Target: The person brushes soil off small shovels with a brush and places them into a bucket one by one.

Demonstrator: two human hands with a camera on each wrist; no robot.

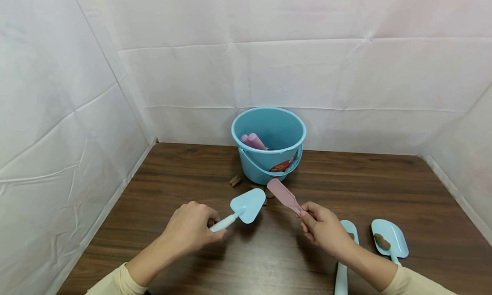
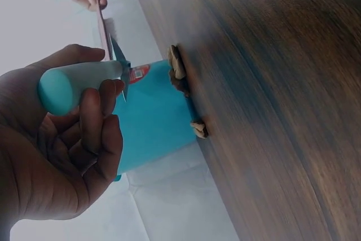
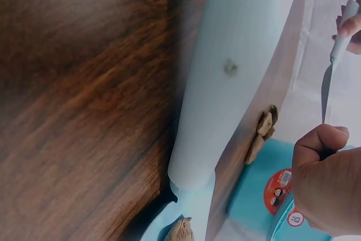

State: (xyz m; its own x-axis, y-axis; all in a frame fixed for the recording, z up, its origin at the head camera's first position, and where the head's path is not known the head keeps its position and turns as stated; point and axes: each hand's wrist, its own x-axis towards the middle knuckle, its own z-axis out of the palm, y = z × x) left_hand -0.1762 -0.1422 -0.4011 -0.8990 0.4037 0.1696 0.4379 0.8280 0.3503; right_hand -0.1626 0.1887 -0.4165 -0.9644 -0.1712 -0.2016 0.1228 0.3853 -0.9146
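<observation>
My left hand (image 1: 190, 226) grips the light handle of a pale blue trowel (image 1: 250, 203), its blade pointing toward the bucket, raised above the table in the left wrist view. Opposite it, my right hand (image 1: 324, 231) pinches the thin end of a pink, rimmed, flat-bladed tool (image 1: 284, 194) that slants up toward the left. The two blades are close together in front of the light blue bucket (image 1: 251, 165). Pink handles (image 1: 256, 141) stick up inside that bucket. Several brown lumps (image 2: 177, 66) lie at its base, partly hidden behind the trowel in the head view.
Under my right forearm lies a narrow pale blue scoop (image 1: 341, 280) with a brown lump on it. Farther right is a wider pale blue shovel (image 1: 397, 241) holding another brown lump (image 1: 382, 241). White sheeting (image 1: 326, 73) hangs around the brown wooden table (image 1: 173, 171).
</observation>
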